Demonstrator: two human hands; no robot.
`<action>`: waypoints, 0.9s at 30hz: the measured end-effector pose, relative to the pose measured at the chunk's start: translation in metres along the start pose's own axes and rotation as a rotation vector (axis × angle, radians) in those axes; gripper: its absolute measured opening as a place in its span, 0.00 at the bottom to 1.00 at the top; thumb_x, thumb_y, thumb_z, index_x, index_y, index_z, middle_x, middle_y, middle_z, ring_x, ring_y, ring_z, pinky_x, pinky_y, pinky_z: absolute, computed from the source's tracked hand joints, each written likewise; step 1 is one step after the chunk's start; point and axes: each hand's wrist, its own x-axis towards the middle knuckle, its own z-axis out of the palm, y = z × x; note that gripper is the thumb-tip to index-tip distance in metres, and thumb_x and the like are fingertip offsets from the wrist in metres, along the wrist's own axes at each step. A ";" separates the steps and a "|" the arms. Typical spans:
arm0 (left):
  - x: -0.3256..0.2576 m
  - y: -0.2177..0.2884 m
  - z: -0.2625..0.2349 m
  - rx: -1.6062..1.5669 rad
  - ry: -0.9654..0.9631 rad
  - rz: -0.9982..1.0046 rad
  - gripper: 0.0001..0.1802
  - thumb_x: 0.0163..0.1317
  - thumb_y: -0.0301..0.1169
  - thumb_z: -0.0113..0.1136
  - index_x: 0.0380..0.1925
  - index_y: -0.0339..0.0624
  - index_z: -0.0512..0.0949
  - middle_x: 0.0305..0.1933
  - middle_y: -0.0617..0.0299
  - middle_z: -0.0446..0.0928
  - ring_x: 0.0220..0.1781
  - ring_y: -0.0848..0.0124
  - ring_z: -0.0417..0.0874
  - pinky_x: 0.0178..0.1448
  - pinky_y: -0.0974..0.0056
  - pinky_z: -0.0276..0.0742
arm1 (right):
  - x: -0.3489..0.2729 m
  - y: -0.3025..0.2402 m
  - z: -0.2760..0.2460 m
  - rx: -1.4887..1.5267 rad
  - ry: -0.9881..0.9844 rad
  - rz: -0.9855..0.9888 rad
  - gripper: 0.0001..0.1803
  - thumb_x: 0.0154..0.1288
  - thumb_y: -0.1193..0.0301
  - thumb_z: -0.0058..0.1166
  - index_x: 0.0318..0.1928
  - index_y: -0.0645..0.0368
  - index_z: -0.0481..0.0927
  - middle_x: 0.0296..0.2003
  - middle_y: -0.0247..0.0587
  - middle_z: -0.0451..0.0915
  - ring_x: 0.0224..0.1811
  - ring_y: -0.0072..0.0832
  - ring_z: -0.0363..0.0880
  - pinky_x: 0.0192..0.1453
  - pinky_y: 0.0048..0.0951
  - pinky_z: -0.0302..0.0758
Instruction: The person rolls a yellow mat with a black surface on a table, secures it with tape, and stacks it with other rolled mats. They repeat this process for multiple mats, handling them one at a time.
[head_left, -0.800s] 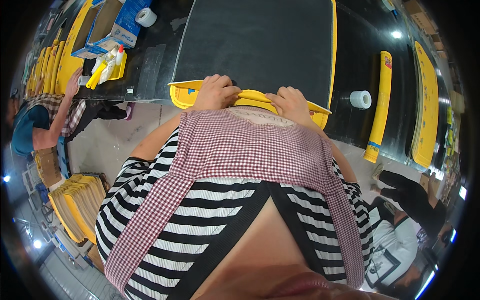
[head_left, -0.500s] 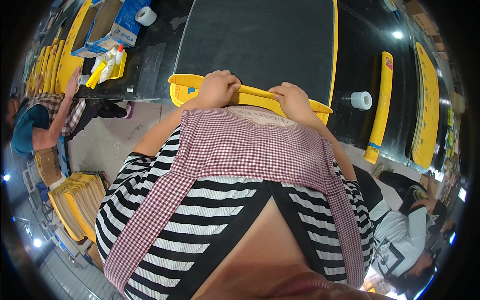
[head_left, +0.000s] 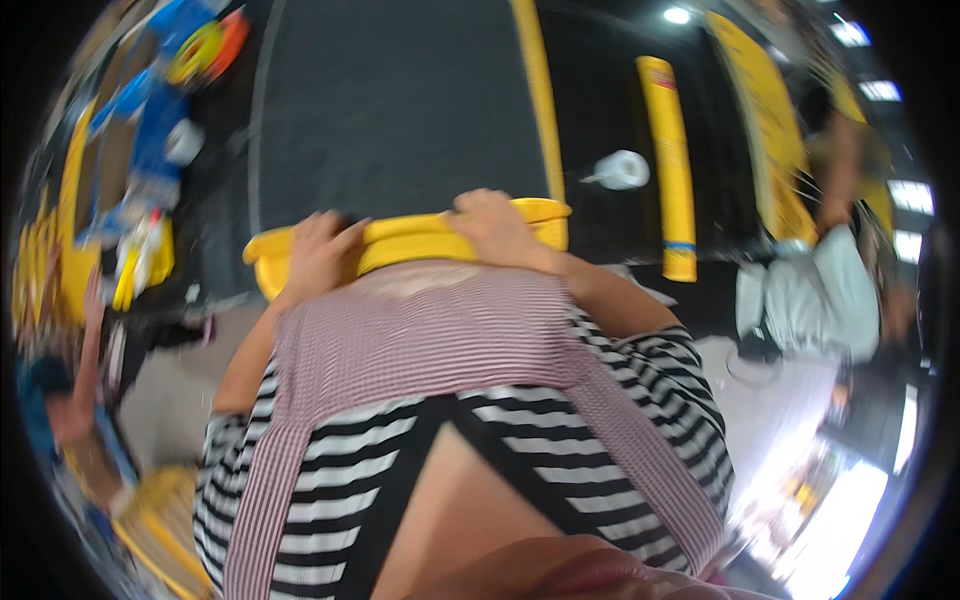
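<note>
Head view: I see left hand (head_left: 322,252) and right hand (head_left: 495,230), fingers curled round the rolled mat (head_left: 408,232); likely light, bendy; hold near both ends.

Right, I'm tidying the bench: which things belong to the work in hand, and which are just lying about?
In hand:
- dark sheet, its yellow near edge held by left hand and right hand

Apparently lying about:
- white roll at right
- long yellow roll
- blue box
- yellow tray

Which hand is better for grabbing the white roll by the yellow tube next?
Probably the right hand: it's nearer that white roll. The left hand is farther. Both touch the yellow mat.
</note>
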 end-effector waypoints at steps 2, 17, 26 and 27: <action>0.000 0.005 -0.017 0.118 -0.002 -0.018 0.21 0.64 0.34 0.71 0.58 0.56 0.86 0.44 0.58 0.76 0.50 0.60 0.77 0.61 0.53 0.67 | 0.001 -0.003 -0.024 -0.207 -0.270 0.036 0.26 0.73 0.62 0.55 0.69 0.50 0.80 0.45 0.43 0.77 0.51 0.38 0.75 0.55 0.40 0.70; 0.019 -0.018 -0.002 -0.103 0.006 -0.516 0.09 0.65 0.33 0.68 0.41 0.41 0.84 0.40 0.54 0.79 0.46 0.50 0.80 0.53 0.50 0.76 | 0.014 0.003 -0.052 0.149 -0.291 0.536 0.22 0.75 0.71 0.58 0.67 0.51 0.80 0.58 0.52 0.75 0.57 0.45 0.81 0.62 0.38 0.80; 0.008 -0.045 -0.003 0.195 -0.081 -0.499 0.28 0.56 0.57 0.74 0.27 0.39 0.83 0.32 0.55 0.80 0.39 0.54 0.80 0.48 0.50 0.73 | 0.000 0.015 -0.052 -0.109 -0.204 0.593 0.20 0.72 0.55 0.62 0.51 0.59 0.81 0.47 0.47 0.84 0.57 0.46 0.81 0.58 0.43 0.80; 0.010 -0.044 -0.005 0.170 -0.104 -0.515 0.29 0.57 0.58 0.73 0.27 0.39 0.83 0.31 0.54 0.80 0.38 0.53 0.80 0.47 0.50 0.74 | -0.002 0.016 -0.049 -0.106 -0.179 0.593 0.21 0.72 0.54 0.61 0.50 0.59 0.81 0.46 0.46 0.85 0.56 0.45 0.82 0.57 0.43 0.79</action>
